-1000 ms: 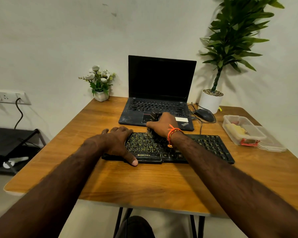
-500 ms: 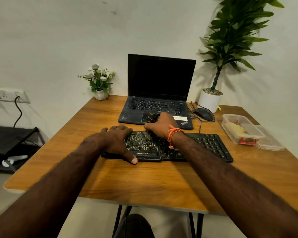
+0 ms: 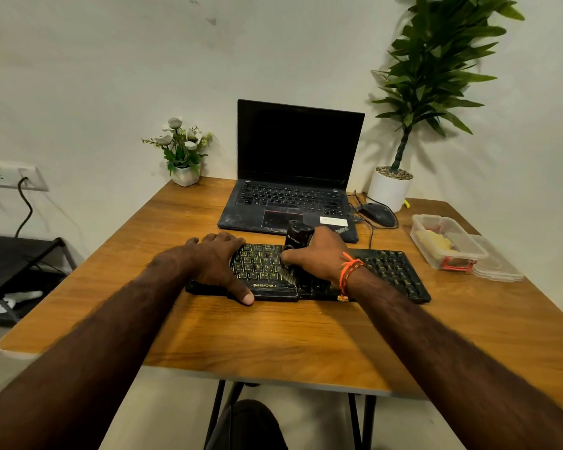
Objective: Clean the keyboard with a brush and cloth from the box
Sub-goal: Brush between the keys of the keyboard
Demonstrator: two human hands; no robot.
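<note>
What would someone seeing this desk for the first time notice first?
Probably the two hands at the table's centre: the right hand grips a black brush with its bristles down on the black keyboard, and the left hand holds the keyboard's left end. Behind them sits an open laptop, with a tall potted plant at the back right.

You can read "ZEBRONICS" in pale letters on the near edge of the keyboard [image 3: 275, 285], just right of your left thumb. The black brush [image 3: 298, 239] handle carries a light printed word, too blurred to make out. The laptop [image 3: 293, 203] has a ThinkPad-style logo at its near right corner, partly hidden, and a white sticker beside it with no legible print. Key legends are too small to read.
</note>
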